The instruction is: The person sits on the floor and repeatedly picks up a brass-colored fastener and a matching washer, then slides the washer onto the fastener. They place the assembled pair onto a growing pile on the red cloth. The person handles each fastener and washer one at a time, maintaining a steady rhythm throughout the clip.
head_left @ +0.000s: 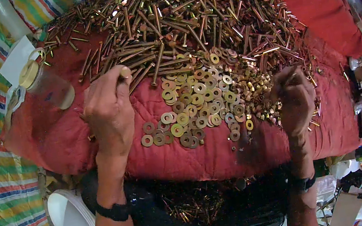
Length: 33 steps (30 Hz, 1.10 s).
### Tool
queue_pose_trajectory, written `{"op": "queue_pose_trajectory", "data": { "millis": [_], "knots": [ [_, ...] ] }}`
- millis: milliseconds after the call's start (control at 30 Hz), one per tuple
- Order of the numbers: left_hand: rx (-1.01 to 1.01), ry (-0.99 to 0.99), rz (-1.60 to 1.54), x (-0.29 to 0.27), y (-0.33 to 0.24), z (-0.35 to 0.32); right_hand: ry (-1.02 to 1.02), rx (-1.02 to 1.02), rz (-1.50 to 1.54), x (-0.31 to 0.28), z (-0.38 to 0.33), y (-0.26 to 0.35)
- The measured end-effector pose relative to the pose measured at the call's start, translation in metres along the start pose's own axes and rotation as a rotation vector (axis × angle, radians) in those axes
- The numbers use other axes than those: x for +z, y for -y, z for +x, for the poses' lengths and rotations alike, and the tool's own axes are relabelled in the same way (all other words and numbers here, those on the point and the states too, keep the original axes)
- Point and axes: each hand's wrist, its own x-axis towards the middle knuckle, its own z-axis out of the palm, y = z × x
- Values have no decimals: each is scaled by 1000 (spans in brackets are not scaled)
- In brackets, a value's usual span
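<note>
My left hand is closed above the red padded cloth, left of the washers, its thumb and fingers drawn together. What it holds, if anything, I cannot make out. Over the right edge of a heap of small brass-coloured nuts, my right hand has its fingers curled together; their contents are hidden. Flat metal washers lie spread and overlapping between the hands. Behind them rises a large heap of long hex bolts, some of them close to my left fingertips.
A clear plastic jar with a cream lid lies on its side at the left. More bolts with small parts rest in my lap. A white basin stands at lower left, beside a striped sheet. Clutter fills the lower right.
</note>
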Motion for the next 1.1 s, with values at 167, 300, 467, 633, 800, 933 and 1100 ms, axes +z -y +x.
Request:
{"op": "queue_pose_trajectory", "data": {
  "millis": [167, 300, 467, 633, 800, 933, 1100],
  "knots": [
    [-549, 153, -920, -19, -33, 0, 421, 239, -181, 41, -34, 30],
    [-682, 345, -1069, -26, -45, -1, 598, -67, -447, 63, -39, 31],
    [-510, 457, -689, -34, -49, -2, 626, -182, -545, 63, -36, 21],
    [-474, 668, -365, -47, -39, -1, 654, -224, -649, 63, -37, 15],
    [-495, 674, -499, -42, -41, -6, 490, 364, -259, 60, -29, 32],
    [-657, 660, -789, -38, -54, -11, 459, 639, -167, 52, -23, 48],
    [-525, 671, -683, -31, -63, -20, 437, 448, -192, 54, -37, 45]
  ]
}}
